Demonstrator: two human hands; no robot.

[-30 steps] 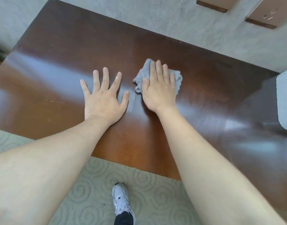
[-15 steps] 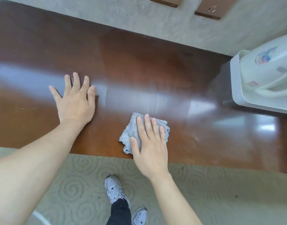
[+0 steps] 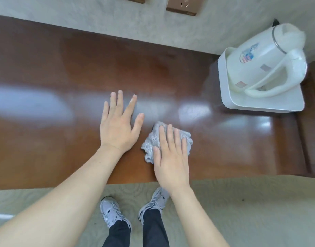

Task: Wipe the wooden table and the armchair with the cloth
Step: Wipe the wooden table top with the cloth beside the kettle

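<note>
Two hands are resting on the bench (image 3: 46, 139). At 9 o'clock from the cloth, the left hand (image 3: 117, 129) is lying flat, its grip released and bracing. The right hand (image 3: 171, 157) is pressing the cloth (image 3: 151, 141), grip flat, not clenched. Grey and crumpled, the cloth is sitting near the front edge; unwiped bench is extending toward 2 o'clock, up to the kettle tray (image 3: 260, 106).

A pale textured wall (image 3: 153, 31) fills the top of the frame, carrying two bronze socket plates (image 3: 181, 6) at the upper middle. Beige swirl-patterned carpet (image 3: 251, 202) covers the bottom. At upper right, a white electric kettle (image 3: 263, 56) stands on a white tray (image 3: 263, 102).
</note>
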